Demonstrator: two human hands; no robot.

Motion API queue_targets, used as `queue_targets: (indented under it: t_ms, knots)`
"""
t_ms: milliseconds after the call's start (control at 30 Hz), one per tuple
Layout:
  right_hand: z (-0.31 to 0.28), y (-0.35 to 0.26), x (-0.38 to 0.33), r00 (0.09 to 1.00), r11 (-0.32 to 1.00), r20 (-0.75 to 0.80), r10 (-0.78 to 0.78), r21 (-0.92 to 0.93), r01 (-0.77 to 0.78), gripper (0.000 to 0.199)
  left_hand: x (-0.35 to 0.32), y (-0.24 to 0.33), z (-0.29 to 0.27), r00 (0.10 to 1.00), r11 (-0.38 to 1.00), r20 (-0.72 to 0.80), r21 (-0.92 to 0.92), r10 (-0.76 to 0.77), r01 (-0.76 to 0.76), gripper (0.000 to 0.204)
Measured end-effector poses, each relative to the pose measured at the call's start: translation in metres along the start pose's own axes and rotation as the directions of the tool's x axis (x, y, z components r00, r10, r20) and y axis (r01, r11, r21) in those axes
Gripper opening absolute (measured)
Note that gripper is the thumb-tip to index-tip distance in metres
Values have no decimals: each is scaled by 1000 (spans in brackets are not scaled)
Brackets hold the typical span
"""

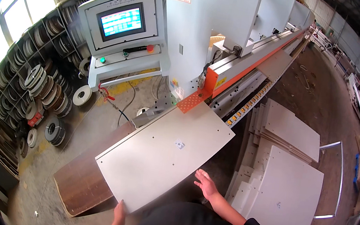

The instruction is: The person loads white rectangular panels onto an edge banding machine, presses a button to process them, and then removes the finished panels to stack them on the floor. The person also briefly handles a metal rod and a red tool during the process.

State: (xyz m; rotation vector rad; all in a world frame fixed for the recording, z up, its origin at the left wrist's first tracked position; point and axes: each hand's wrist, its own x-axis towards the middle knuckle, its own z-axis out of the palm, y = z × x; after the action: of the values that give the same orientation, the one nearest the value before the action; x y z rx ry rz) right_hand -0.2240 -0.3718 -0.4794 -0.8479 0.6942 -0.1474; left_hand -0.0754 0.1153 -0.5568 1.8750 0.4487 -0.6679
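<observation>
While the far end of the pale panel (163,157) is brought up to the perforated orange plate (192,102), an early stage seems to have been reached.
Nearly all of the panel is exposed on the near side of the machine (185,36), so most of the work on it appears to be left; whether the stacked panels (293,126) at the right are finished cannot be told. The panel's near corner is met by the left hand (119,214), its grip hidden below the edge; the right hand (207,187) is held loosely spread just beside the right edge, nothing grasped. A brown board (84,181) is partly overlapped by the panel. Beyond, a grey floor (75,144), racked reels (48,89), a lit control console (121,45) and tall windows (15,7) are seen.
</observation>
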Motion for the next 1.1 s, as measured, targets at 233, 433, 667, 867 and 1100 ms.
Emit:
queue_targets:
  t_ms: [233,433,667,867,1100]
  knots:
    - [2,0,0,998,992,49,-29,125,23,86,-8,-13,9,999,1000,-30,14,26,-25,49]
    - [0,2,3,994,976,73,-77,210,60,89,-10,-10,20,990,985,-115,164,79,-60,47]
    - [-24,-5,15,988,965,71,-135,237,115,92,-22,19,58,988,998,-146,14,-58,61,47]
    - [-50,-38,32,987,969,42,-153,205,141,85,36,-35,74,967,879,-74,438,243,-188,32]
    - [-90,-72,54,981,972,53,-187,157,177,80,20,10,145,981,946,-56,278,188,-165,51]
